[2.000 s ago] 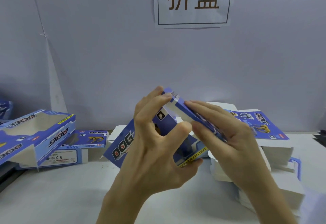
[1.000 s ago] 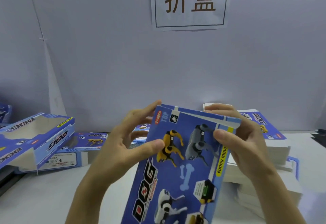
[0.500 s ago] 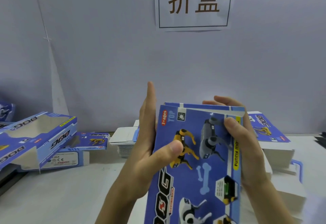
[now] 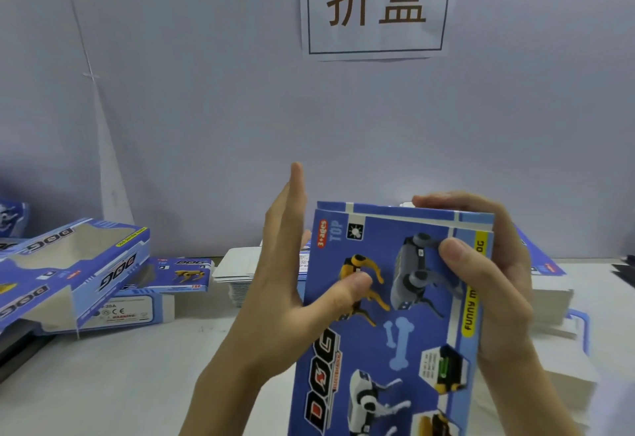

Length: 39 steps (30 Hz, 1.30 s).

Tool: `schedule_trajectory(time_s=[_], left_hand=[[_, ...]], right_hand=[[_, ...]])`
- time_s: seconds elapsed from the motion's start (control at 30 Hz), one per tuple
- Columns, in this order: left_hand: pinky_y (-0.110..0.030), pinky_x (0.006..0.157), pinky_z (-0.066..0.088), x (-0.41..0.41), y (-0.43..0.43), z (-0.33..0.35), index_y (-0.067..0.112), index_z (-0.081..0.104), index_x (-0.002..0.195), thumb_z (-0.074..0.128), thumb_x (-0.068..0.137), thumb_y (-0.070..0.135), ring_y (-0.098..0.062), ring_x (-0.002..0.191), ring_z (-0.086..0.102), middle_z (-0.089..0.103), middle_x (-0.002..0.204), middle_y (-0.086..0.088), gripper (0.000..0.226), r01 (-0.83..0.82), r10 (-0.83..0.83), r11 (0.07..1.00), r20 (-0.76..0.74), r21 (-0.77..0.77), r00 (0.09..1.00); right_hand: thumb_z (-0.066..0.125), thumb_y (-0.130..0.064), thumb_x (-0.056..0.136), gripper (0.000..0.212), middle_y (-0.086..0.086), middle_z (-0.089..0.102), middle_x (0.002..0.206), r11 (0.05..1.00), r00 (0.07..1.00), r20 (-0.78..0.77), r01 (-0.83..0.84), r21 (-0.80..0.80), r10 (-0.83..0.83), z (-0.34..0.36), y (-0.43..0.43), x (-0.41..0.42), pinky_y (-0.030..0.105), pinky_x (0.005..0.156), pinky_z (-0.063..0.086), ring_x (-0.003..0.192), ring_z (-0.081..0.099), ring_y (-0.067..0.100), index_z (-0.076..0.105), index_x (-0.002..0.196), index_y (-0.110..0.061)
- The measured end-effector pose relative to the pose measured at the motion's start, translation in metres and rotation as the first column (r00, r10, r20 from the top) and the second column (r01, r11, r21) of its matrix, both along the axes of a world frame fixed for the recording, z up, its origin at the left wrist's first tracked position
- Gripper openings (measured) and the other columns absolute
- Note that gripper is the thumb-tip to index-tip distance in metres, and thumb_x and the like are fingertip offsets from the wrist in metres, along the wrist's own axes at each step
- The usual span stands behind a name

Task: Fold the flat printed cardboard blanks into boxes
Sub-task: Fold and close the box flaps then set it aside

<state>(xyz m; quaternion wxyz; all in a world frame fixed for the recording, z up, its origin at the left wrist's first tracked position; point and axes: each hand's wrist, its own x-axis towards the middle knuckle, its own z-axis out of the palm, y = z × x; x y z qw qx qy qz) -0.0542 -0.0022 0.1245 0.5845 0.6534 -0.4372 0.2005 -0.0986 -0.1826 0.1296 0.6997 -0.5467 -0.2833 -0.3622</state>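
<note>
Blue box [image 4: 395, 315] (robot-dog print), upright

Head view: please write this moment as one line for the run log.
box: upright, printed face to camera | left hand: flat fingers, thumb on face | right hand: grips right edge | table: folded box at left
</note>
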Motion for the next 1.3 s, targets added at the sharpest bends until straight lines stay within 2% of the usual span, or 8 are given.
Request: schedule_trajectory(time_s=[0.13,0.3,0.47,0.83,0.93,1.07,1.2,1.3], left_hand=[[-0.029,0.091,0.054,-0.001,-0.005,-0.002,0.056,0.017,0.145,0.067,0.082,0.050,-0.007,0.140,0.034,0.028,0.151,0.022,0.081,-0.011,0.012,1.000,0.062,-0.008,0.998],[-0.041,0.077,0.059,-0.009,-0.007,0.000,0.041,0.046,0.130,0.069,0.082,0.026,-0.033,0.108,0.064,0.058,0.126,-0.002,0.056,0.150,-0.158,0.982,-0.064,-0.113,0.985],[-0.036,0.066,0.059,-0.010,-0.005,0.002,0.036,0.051,0.116,0.070,0.077,0.021,-0.031,0.088,0.070,0.068,0.106,0.003,0.046,0.184,-0.214,0.961,-0.131,-0.207,0.968],[-0.026,0.066,0.057,-0.010,-0.007,0.003,0.034,0.058,0.101,0.071,0.074,0.015,-0.015,0.092,0.067,0.058,0.112,0.011,0.035,0.158,-0.174,0.945,-0.030,-0.288,0.984],[-0.030,0.081,0.057,0.000,-0.001,0.003,0.045,0.056,0.113,0.070,0.077,0.035,-0.020,0.105,0.065,0.054,0.123,0.007,0.041,-0.017,0.005,0.988,-0.078,-0.151,0.997],[0.003,0.094,0.025,0.010,-0.004,0.001,0.052,0.028,0.137,0.060,0.087,0.054,0.013,0.123,0.032,0.038,0.128,0.017,0.060,-0.493,0.487,0.869,0.102,0.048,0.868],[0.003,0.098,0.024,0.003,-0.012,-0.009,0.050,0.009,0.148,0.059,0.078,0.055,0.007,0.140,0.020,0.018,0.151,0.015,0.087,-0.330,0.315,0.927,0.106,0.177,0.943],[-0.011,0.107,0.030,0.000,-0.009,-0.011,0.056,-0.010,0.145,0.065,0.065,0.064,0.009,0.144,0.002,-0.010,0.155,0.027,0.110,-0.220,0.204,0.939,0.088,0.264,0.975]], right_hand=[[0.060,-0.019,0.072,0.023,0.002,0.070,0.100,0.998,0.999,-0.044,-0.013,0.056,0.015,0.000,-0.005,0.002,0.028,0.062,0.058,0.082,0.071,0.020,0.066,0.093,-0.022],[0.061,-0.014,0.068,0.022,0.008,0.068,0.097,0.989,0.991,-0.083,-0.099,0.109,0.108,0.000,-0.005,0.002,0.030,0.059,0.058,0.078,0.070,0.024,0.067,0.088,-0.019],[0.062,-0.011,0.066,0.023,0.011,0.068,0.097,0.984,0.984,-0.108,-0.124,0.129,0.138,-0.001,0.001,0.004,0.034,0.060,0.058,0.076,0.068,0.028,0.068,0.087,-0.018],[0.062,-0.018,0.069,0.021,0.008,0.069,0.100,0.985,0.986,-0.083,-0.136,0.104,0.144,0.001,0.002,0.001,0.033,0.061,0.058,0.079,0.069,0.024,0.068,0.089,-0.018],[0.065,-0.022,0.073,0.018,0.000,0.071,0.090,0.997,0.997,-0.053,0.060,0.049,-0.057,-0.001,0.008,0.003,0.027,0.059,0.056,0.073,0.069,0.017,0.066,0.091,-0.021],[0.070,-0.028,0.077,0.025,-0.004,0.065,0.099,0.845,0.848,0.103,0.528,-0.083,-0.520,-0.006,0.020,0.012,0.044,0.075,0.053,0.089,0.064,0.020,0.059,0.099,-0.025],[0.069,-0.027,0.080,0.026,-0.005,0.059,0.107,0.706,0.714,0.247,0.695,-0.137,-0.656,-0.011,0.030,0.016,0.052,0.082,0.048,0.101,0.058,0.030,0.054,0.102,-0.029],[0.069,-0.026,0.080,0.028,-0.007,0.057,0.109,0.644,0.659,0.294,0.748,-0.162,-0.692,-0.009,0.030,0.013,0.040,0.086,0.048,0.101,0.058,0.029,0.054,0.104,-0.023]])
